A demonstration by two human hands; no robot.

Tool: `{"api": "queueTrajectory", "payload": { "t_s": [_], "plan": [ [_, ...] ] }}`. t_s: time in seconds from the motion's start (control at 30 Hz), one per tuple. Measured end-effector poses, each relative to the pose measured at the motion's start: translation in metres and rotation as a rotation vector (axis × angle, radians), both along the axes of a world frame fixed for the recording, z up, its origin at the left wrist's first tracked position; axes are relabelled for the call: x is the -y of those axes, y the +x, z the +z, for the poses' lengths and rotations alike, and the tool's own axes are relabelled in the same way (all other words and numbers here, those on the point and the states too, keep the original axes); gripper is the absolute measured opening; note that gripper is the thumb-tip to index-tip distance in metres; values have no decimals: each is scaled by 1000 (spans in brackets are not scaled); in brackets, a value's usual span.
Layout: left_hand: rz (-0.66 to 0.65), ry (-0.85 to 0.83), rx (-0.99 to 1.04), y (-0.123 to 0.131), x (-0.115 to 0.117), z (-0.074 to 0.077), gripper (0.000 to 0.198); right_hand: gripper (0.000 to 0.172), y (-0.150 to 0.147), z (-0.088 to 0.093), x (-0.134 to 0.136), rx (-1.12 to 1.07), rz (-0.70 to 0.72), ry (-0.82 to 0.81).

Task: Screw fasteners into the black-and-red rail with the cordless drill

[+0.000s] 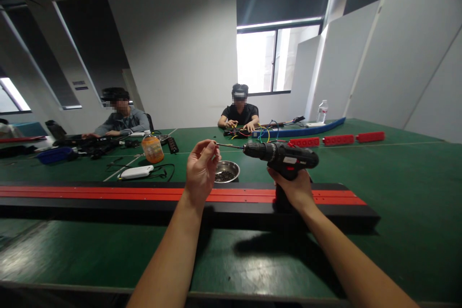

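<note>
My right hand [294, 186] grips a black cordless drill [283, 156] by its handle, its chuck turned to the left. A long thin screwdriver bit [231, 146] sticks out of the chuck. At the tip of that bit, the fingers of my left hand [202, 166] are pinched together; what they hold there is too small to make out. Just behind my hands stands a metal bowl [236, 171] with small dark pieces in it, which look like screws. Below both hands lies a long black bar with a red grooved top [155, 194].
The green table [407, 192] carries an orange-filled bottle [152, 148], a white power bank [136, 172] with a cable, and a blue tray [55, 155]. Red slotted pieces [338, 140] and a blue strip [306, 131] lie to the right. Two people sit across the table.
</note>
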State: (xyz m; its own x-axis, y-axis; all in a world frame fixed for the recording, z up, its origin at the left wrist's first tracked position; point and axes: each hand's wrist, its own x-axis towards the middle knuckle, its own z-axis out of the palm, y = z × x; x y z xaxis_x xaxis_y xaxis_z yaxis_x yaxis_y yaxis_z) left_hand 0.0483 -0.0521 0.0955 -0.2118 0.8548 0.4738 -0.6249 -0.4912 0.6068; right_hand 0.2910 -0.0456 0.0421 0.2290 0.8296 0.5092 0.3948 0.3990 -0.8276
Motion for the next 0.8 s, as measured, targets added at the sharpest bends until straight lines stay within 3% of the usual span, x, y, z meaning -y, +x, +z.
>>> {"api": "queueTrajectory", "payload": {
  "t_s": [0.2, 0.8],
  "plan": [
    [33, 3, -24, 1, 1, 1, 23, 45, 0, 0, -1, -20, 7, 0],
    [305, 118, -268, -6, -4, 0, 17, 45, 0, 1, 1, 37, -17, 0]
  ]
}}
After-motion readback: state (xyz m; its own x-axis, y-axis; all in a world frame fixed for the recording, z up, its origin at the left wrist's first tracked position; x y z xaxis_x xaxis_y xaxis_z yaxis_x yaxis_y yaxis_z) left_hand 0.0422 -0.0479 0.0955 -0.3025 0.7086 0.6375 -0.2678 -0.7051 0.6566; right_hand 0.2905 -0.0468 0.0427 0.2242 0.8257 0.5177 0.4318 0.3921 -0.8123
